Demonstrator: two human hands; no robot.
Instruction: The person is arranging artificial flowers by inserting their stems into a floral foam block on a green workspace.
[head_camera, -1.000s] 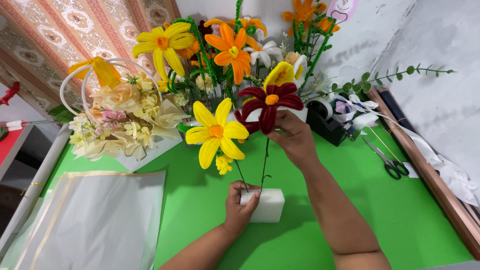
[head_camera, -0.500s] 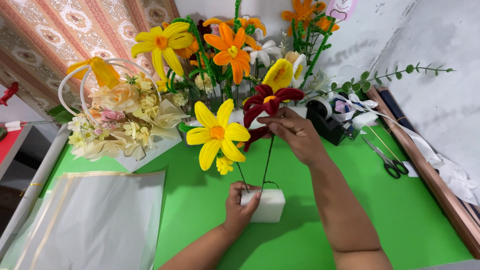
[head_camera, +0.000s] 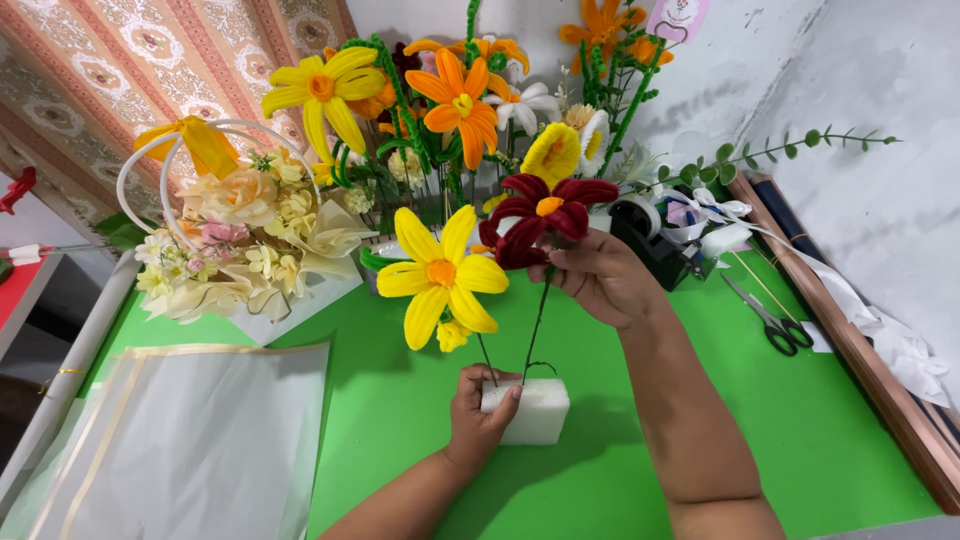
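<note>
The left hand (head_camera: 478, 415) grips the white foam block (head_camera: 530, 411) on the bare green tabletop (head_camera: 640, 440); the right hand (head_camera: 598, 278) pinches the dark red pipe-cleaner flower (head_camera: 545, 212) beside the yellow pipe-cleaner flower (head_camera: 440, 275), open green surface all round the block.

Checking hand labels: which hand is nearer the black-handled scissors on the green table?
Right. The right hand, pinching the dark red flower's stem, is left of the black-handled scissors. The left hand grips the white foam block, farther left.

The right hand (head_camera: 600, 280) has slid up the stem to just beneath the dark red flower (head_camera: 540, 215).
</note>
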